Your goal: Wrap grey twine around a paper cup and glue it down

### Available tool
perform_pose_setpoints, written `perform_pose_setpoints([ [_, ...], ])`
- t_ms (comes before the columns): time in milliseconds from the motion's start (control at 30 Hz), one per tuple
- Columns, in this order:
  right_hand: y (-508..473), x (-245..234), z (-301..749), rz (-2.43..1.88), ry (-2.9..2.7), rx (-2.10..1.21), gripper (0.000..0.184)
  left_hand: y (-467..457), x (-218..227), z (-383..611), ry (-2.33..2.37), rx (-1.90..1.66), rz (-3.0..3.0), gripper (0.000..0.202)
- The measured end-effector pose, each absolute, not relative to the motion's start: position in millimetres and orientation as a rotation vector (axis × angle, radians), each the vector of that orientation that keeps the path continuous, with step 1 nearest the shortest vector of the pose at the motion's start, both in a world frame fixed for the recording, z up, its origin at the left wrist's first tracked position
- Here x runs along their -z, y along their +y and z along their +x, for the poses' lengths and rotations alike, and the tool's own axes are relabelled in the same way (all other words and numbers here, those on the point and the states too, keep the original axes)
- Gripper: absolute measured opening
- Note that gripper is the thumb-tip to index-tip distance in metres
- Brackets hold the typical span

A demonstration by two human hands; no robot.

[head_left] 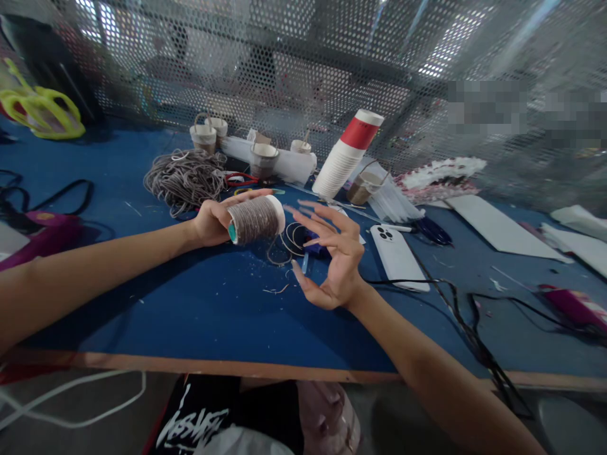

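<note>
My left hand (213, 221) is closed around a paper cup (258, 221) wrapped in grey-brown cord. The cup lies tilted on its side above the table, its white rim toward the right. Green-blue shows at its left end, by my thumb. To the right of the rim, my right hand (332, 256) is open with fingers spread and holds nothing. Thin loops of cord (279, 249) hang or lie between the hands. Behind my right hand is a dark blue object (317, 245), partly hidden. A heap of grey cord (187, 180) rests behind my left hand.
A stack of paper cups (344, 161) leans at the back, near cord-wrapped small baskets (263, 161). A white phone (399, 258) lies to the right, by black cables (455, 303). Magenta glue guns (576, 306) sit at both sides. A perforated metal screen (284, 76) stands behind.
</note>
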State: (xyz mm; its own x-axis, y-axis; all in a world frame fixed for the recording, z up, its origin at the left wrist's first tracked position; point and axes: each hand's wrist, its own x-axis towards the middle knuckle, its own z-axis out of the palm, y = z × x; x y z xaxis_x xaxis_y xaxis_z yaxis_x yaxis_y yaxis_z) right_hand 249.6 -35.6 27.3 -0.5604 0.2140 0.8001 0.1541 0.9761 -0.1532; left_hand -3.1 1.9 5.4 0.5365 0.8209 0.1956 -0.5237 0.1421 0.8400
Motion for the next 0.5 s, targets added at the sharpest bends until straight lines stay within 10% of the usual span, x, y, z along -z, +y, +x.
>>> perform_pose_setpoints([
  [500, -41.3, -27.0, 248.1, -0.214, -2.248, -0.269, 0.066, 5.4, -1.9, -7.1, 0.365, -1.049, 0.999, 0.086],
])
